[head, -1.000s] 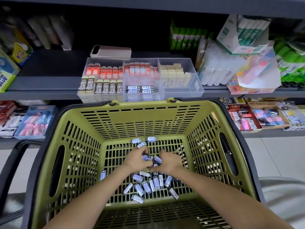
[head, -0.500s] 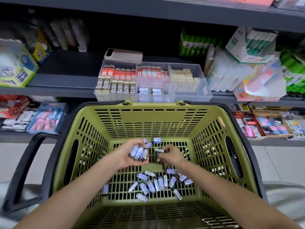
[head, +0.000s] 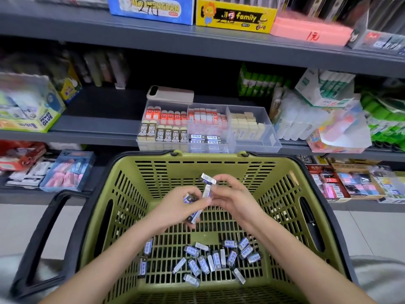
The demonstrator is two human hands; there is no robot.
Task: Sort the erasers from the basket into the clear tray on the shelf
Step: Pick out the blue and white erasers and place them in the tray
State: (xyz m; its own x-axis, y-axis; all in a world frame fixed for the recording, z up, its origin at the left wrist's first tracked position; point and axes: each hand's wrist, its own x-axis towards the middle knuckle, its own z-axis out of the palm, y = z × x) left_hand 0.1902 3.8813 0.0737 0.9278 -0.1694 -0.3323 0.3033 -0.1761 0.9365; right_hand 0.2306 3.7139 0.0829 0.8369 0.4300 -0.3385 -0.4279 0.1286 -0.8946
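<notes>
Left hand grip clamped on few erasers, right hand grip pinching two more, above basket; rest loose on basket floor. Likely light, stiff, slick-wrapped; pinch long sides. Clear tray on shelf.

Place: a stationery shop aisle.
Shelving: tiered dark grey metal shelves packed with boxed goods.
Stock: green glue sticks; a clear plastic divided tray of paper-sleeved erasers.
Markings: handwriting on a yellow cardboard display box, probably prices.
Carrier: an olive-green plastic shopping basket.
</notes>
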